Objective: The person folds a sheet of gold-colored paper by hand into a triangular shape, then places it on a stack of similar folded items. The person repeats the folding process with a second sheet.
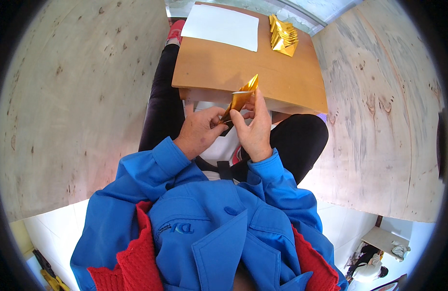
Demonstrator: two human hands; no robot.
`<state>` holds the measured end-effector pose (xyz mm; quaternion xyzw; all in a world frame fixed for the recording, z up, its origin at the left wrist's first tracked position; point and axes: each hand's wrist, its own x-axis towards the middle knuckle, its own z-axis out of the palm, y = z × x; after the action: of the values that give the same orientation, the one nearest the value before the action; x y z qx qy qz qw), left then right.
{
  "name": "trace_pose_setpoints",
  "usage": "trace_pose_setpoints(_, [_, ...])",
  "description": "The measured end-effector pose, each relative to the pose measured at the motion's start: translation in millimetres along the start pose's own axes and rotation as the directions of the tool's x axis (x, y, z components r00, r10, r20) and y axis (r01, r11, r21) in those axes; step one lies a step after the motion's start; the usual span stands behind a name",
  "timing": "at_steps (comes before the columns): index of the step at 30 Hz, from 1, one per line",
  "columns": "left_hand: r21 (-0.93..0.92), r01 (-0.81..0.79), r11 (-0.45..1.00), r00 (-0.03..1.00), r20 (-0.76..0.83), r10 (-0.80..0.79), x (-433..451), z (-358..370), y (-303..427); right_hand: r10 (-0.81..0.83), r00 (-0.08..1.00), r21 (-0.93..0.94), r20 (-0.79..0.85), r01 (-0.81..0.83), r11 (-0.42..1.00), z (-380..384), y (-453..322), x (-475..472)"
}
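Observation:
A partly folded piece of gold foil paper (240, 100) is held up in front of the table's near edge, and a pale inner side shows at its upper fold. My left hand (202, 129) pinches the lower left end between thumb and fingers. On the other side, my right hand (253, 125) grips it, the thumb near the lower part and a raised finger along the right side. Some right-hand fingers are hidden behind the paper. Toward the table's far right lies an overlapping row of folded gold foil pieces (284, 35).
The small wooden table (216, 69) bears a stack or sheet of white paper (221, 26) at its far left. Wooden panels stand at left (75, 91) and right (376, 109). My knee (304, 136) is beside the table's near right corner. Another person (367, 267) is in the background.

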<state>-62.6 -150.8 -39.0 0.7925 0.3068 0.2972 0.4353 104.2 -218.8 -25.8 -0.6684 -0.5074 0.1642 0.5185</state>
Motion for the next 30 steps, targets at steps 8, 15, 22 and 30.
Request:
trace_pose_setpoints(8, [0.034,-0.038,0.999,0.999,0.009,0.037,1.4,-3.3,-1.6,0.078,0.995,0.066,0.060,-0.082,0.994,-4.2,-7.7,1.7])
trace_pose_setpoints(15, [0.139,-0.137,0.981,0.990,-0.005,0.139,-0.1,-0.7,-1.8,0.159,0.986,0.146,0.053,-0.166,0.975,-0.5,-17.9,2.1])
trace_pose_setpoints(22, [0.211,-0.187,0.959,0.978,-0.050,0.202,0.2,1.2,-4.1,0.210,0.977,0.310,-0.029,-0.191,0.931,14.3,-6.8,-2.3])
trace_pose_setpoints(30, [0.183,-0.245,0.952,0.969,0.000,0.249,-2.3,4.2,-3.5,0.231,0.961,0.477,0.153,-0.277,0.835,12.9,-1.6,-7.5])
